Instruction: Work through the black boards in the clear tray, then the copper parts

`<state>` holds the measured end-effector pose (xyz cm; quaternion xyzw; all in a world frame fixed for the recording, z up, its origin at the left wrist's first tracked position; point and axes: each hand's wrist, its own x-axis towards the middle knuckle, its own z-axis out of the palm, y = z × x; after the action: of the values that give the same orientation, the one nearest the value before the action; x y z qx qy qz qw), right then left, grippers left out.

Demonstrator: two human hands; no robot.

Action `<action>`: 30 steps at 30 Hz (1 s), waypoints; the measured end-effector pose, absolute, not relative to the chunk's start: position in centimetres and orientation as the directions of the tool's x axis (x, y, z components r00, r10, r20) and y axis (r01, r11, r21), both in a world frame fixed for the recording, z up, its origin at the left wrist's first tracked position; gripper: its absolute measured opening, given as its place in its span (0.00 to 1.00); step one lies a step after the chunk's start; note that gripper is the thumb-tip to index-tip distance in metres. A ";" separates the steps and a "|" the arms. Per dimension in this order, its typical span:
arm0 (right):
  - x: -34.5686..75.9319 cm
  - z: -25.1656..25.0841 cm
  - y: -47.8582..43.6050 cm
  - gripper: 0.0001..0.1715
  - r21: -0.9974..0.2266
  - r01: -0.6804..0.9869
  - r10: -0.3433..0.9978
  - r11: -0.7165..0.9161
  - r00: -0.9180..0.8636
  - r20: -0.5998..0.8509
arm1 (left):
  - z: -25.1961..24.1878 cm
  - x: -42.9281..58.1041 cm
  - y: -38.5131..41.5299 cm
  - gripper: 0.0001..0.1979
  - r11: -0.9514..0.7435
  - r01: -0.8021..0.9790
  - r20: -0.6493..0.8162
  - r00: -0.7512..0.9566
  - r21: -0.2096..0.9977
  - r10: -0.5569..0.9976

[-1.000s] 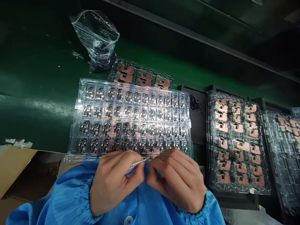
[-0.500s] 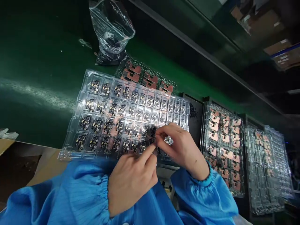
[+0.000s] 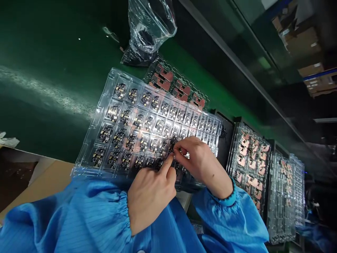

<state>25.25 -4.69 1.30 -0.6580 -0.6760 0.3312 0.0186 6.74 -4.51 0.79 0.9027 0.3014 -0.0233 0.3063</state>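
Observation:
A clear plastic tray [image 3: 105,105] lies in front of me, its pockets holding rows of small dark circuit boards [image 3: 119,137]. Over its lower right part my right hand [image 3: 198,160] pinches thumb and index finger together; whatever is between the tips is too small or hidden to make out. My left hand [image 3: 151,195] reaches in from the near edge with its index finger stretched out and the other fingers curled. That fingertip meets the pocket area just beside the right hand's pinch. Both hands cover some of the boards beneath them.
Behind the tray lies another tray with copper-coloured boards [image 3: 181,89]. A clear plastic bag [image 3: 147,38] with dark contents stands on the green tabletop [image 3: 47,59]. To the right are a tray of copper-coloured pieces [image 3: 251,154] and further clear trays [image 3: 281,196]. Cardboard boxes [image 3: 302,42] sit far right.
The camera view has shifted, so the tray and bag appear further right. Relative to the tray, both hands are slightly further left; their finger poses are much the same.

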 end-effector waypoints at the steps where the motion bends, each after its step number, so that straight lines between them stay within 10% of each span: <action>1: 25.2 1.3 -4.5 0.09 -0.465 0.881 0.896 -0.089 -0.133 -0.423 | 0.7 6.7 -4.5 0.03 -0.629 0.556 -0.220 0.818 0.543 0.532; 30: 23.5 1.1 -2.4 0.08 -0.168 0.985 0.822 -0.031 -0.071 -0.565 | 0.0 6.4 -4.7 0.07 -0.561 0.524 -0.221 0.826 0.641 0.519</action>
<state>23.46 -2.40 1.09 -0.6647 -0.6797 0.2710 -0.1509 6.38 -4.70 0.02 0.8836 0.2950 -0.0035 0.3636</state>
